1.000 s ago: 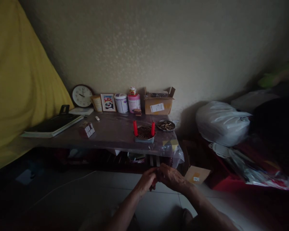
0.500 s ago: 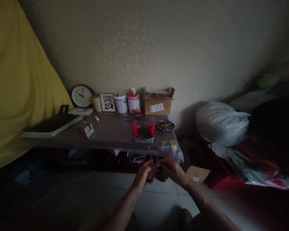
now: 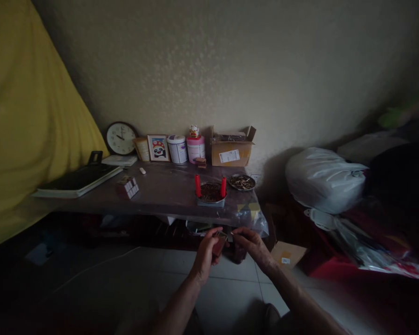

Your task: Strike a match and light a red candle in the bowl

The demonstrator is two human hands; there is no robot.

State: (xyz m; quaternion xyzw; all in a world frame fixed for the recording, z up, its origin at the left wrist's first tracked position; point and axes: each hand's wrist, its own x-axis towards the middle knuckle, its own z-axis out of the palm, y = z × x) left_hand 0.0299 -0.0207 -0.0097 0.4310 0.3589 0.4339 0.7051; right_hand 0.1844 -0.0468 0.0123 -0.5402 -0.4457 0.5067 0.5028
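In front of the table, my left hand (image 3: 206, 253) is closed around a small reddish-brown matchbox (image 3: 219, 244). Just to its right, my right hand (image 3: 249, 239) pinches a thin pale matchstick (image 3: 232, 233) between thumb and fingertips, a small gap away from the box. Beyond the hands, on the table, stands a round dish (image 3: 211, 199) filled with dark grains. Two red candles rise from it, a left candle (image 3: 197, 186) and a right candle (image 3: 223, 187). Behind its right side lies a plate (image 3: 234, 187) strewn with several pale sticks.
Along the wall are a clock (image 3: 121, 138), a panda picture (image 3: 158, 148), two tins and an open cardboard box (image 3: 230, 152). A stack of small boxes (image 3: 127, 187) sits left on the table (image 3: 171, 188). White bag (image 3: 324, 179) and clutter stand right; a cardboard flap (image 3: 288, 253) lies low.
My right hand has drawn slightly away from the matchbox, and the matchstick now shows at its fingertips. The view has shifted slightly.
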